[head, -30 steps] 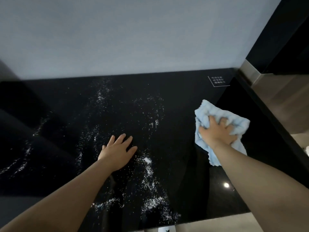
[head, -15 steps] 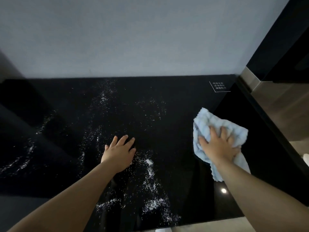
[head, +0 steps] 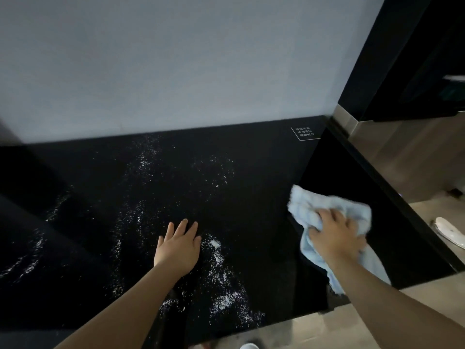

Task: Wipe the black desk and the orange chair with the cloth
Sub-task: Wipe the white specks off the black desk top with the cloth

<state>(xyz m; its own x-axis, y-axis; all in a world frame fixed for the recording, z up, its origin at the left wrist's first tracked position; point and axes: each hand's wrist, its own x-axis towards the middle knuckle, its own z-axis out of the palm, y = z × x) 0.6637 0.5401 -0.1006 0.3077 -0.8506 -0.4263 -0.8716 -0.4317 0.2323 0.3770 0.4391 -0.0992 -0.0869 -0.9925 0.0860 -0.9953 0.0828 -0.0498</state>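
On the desk [head: 251, 197], cloth [head: 309, 210] has slid nearer.

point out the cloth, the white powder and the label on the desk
cloth [head: 304, 210]: head view, its far left fold
powder [head: 216, 243]: head view, the bright clump beside the left hand
label [head: 305, 133]: head view, its printed middle

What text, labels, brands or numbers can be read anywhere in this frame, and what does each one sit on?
White-outlined label at the far right corner of the black desk: a few short lines of small white characters, seen upside down and too small and blurred to read.
Light blue cloth under the right hand: no print visible.
Wall, left hand, white powder: no text.
Nothing else legible.
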